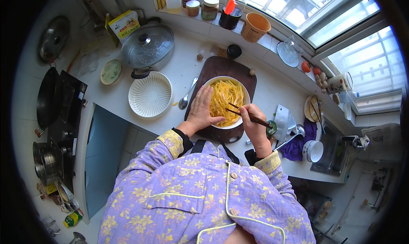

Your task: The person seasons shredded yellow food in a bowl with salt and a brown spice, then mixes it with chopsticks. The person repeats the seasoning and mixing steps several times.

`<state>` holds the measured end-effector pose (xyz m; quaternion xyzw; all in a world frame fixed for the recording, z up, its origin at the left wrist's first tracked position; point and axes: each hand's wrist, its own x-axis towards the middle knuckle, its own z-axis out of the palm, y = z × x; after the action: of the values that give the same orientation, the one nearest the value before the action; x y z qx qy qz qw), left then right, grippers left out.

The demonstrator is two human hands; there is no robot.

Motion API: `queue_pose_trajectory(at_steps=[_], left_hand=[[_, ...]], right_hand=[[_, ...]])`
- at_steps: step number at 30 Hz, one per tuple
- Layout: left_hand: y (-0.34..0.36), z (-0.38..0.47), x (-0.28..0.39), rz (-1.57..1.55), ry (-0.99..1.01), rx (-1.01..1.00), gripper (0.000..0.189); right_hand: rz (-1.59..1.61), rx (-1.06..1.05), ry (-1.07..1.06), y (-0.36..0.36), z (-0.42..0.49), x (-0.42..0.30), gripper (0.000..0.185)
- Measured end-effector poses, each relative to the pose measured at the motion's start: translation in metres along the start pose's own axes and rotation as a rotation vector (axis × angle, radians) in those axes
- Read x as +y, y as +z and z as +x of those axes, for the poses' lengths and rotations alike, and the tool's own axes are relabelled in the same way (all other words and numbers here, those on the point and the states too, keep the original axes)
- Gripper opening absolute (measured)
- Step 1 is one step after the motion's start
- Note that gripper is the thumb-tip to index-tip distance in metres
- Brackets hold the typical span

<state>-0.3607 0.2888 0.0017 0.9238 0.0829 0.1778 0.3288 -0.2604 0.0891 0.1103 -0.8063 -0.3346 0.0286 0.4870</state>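
Note:
A white bowl (246,97) full of yellow shredded strips (226,92) stands on a dark brown cutting board (220,65). My right hand (254,125) grips a pair of dark wooden chopsticks (259,120), whose tips reach into the strips. Flat against the bowl's left side rests my left hand (202,111), fingers extended and thumb over the near rim. It steadies no tool; whether its palm presses on the bowl is hidden. Just left of the board lies a metal spoon (185,100).
A ribbed white plate (150,94) and a lidded pan (148,46) occupy the counter's left. Near the sink (330,151) at right are a cleaver (282,121), a purple cloth (294,148) and stacked bowls (314,151). Jars (210,9) line the windowsill. A wok (48,98) is far left.

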Motion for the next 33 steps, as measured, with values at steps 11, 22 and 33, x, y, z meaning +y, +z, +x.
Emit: queue_pose_trajectory(at_steps=[11, 22, 33], left_hand=[[-0.001, 0.001, -0.002, -0.001, 0.014, -0.002, 0.128], [-0.005, 0.002, 0.004, -0.035, -0.027, -0.027, 0.129], [-0.002, 0.001, 0.000, -0.004, -0.024, -0.027, 0.129]], right_hand=[[0.114, -0.045, 0.202, -0.013, 0.017, 0.036, 0.020], [0.215, 0.096, 0.075, 0.001, 0.010, 0.025, 0.035], [0.331, 0.050, 0.236, -0.030, 0.028, 0.026, 0.024]])
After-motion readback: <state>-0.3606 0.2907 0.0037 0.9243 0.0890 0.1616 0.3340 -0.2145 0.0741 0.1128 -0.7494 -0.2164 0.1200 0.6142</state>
